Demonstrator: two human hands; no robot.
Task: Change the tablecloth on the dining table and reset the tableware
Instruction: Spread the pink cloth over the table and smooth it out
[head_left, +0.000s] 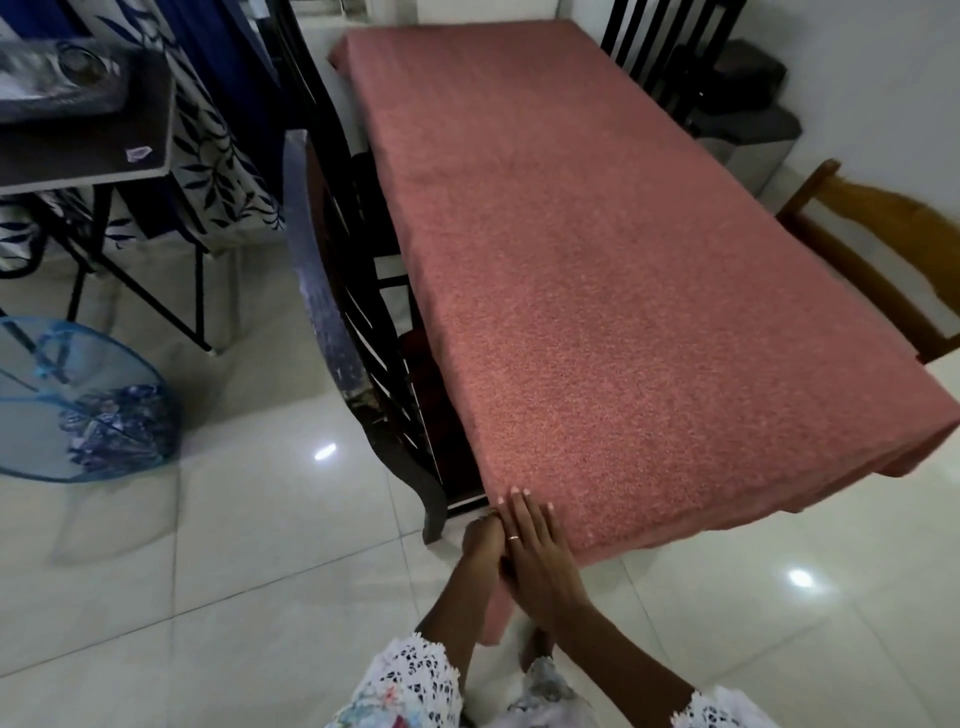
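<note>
— At the near corner: right hand laid flat, fingers straight, pressing the pink tablecloth onto the surface edge. Probably pinned the corner so the drape would hang even.

— And beside it?

— Left hand, touching the right, curled at the hanging hem; seemed to pinch the fabric, though half hidden.

— Further along?

— Lay smooth and speckled over the whole surface, overhanging every visible side, no wrinkles, no tableware yet. Dark chair tucked close on the left, wooden chair on the right.
</note>
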